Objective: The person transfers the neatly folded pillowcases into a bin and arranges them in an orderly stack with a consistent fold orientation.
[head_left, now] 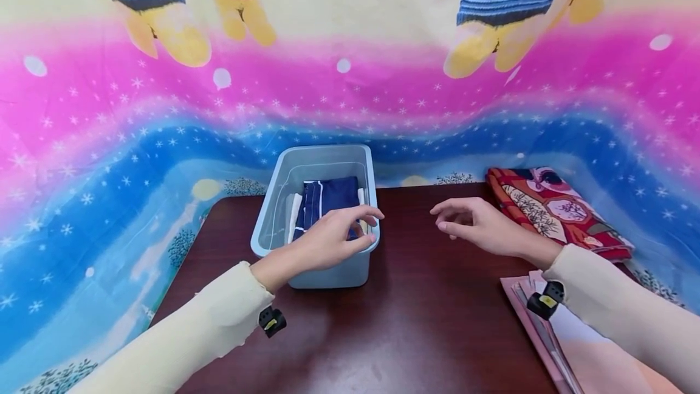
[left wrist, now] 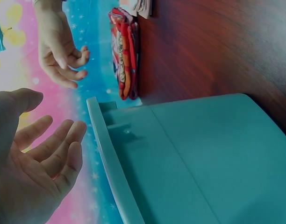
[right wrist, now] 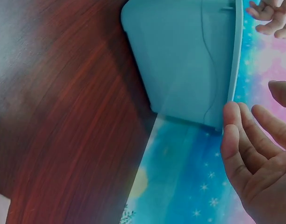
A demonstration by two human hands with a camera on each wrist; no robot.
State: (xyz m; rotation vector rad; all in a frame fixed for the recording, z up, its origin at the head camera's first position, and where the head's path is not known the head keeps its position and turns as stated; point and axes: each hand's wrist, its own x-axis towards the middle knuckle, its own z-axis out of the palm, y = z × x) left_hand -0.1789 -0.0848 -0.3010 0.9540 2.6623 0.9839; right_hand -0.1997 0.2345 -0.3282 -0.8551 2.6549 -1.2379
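A light blue plastic bin (head_left: 333, 272) stands on the dark table, with folded cloths inside: a navy one with white lines (head_left: 336, 194) and white or pale ones beside it. My left hand (head_left: 333, 237) hovers over the bin's near right part, fingers loosely bent with nothing between them. In the left wrist view that hand (left wrist: 45, 163) is apart from the bin's rim (left wrist: 108, 154). To the right of the bin, my right hand (head_left: 481, 224) hangs above the table, loosely curved and holding nothing. Behind its wrist lies a folded red patterned cloth (head_left: 547, 199).
A pink and white folded cloth (head_left: 579, 345) lies at the table's right front, partly under the right forearm. The reddish-brown table (head_left: 426, 315) meets a colourful printed curtain (head_left: 404, 90) at the back and sides. Small black cameras (head_left: 271, 321) sit on both wrists.
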